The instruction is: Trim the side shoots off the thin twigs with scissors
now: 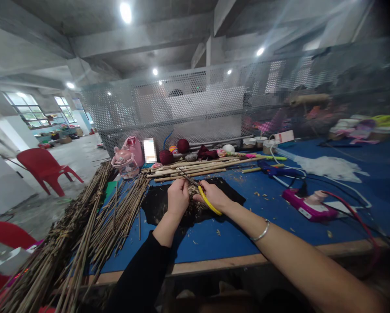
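Observation:
Over a black cloth (157, 202) on the blue table, my right hand (216, 198) grips scissors with a yellow handle (210, 203). Their dark blades point up and to the left. Close by on the left, my left hand (178, 195) is closed, its fingertips pinched near the blades; whatever lies between them is too small or hidden to make out. Pale brown chips and cut bits (195, 206) lie on the cloth between and beneath both hands. Just beyond the hands, several peeled pale sticks (195, 166) lie across the table.
Bundles of thin brown sticks (117, 221) cover the table's left side. Behind stand a pink clear cup (126, 164), yarn balls (183, 145) and a perforated metal screen (117, 108). To the right are a blue glue gun (273, 169), a purple power strip (307, 206) and cables.

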Tool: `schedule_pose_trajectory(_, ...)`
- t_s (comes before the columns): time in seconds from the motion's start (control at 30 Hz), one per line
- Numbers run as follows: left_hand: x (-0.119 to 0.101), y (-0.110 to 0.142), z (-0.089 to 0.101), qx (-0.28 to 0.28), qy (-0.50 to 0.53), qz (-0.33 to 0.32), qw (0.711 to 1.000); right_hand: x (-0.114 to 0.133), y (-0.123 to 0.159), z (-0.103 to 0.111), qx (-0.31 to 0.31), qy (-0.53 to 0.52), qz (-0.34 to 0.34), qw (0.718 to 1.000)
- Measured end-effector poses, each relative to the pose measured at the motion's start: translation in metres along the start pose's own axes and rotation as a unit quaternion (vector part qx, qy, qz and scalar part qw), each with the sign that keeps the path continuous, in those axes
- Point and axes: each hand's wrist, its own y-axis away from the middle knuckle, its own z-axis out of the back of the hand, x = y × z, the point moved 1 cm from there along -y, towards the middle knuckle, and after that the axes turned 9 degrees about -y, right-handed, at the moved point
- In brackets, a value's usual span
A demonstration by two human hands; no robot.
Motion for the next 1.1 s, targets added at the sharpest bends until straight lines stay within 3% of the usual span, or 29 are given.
schedule_pose_trajectory(0.23, 0.003, 0.000, -0.003, -0.005, 0.002, -0.004, 1.000, -0.001, -0.001, 0.001, -0.001, 0.004, -0.005, 1.000)
schedule_pose_trajectory(0.47, 0.005, 0.000, -0.005, 0.011, -0.014, -0.012, 1.000, 0.002, 0.000, 0.002, -0.018, 0.085, -0.025, 0.996)
schedule_pose_trajectory(0.8, 0.006, 0.000, -0.005, 0.045, -0.015, 0.009, 0.999, -0.009, -0.005, 0.001, -0.005, 0.065, -0.034, 0.997)
schedule_pose_trajectory(0.97, 0.013, 0.007, -0.003, 0.104, -0.072, 0.092, 0.988, -0.014, -0.006, 0.005, -0.054, 0.092, -0.050, 0.993)
schedule_pose_trajectory(1.1, 0.017, 0.009, 0.006, 0.083, -0.135, 0.113, 0.981, -0.026, -0.009, 0.011, -0.132, 0.056, -0.077, 0.987)
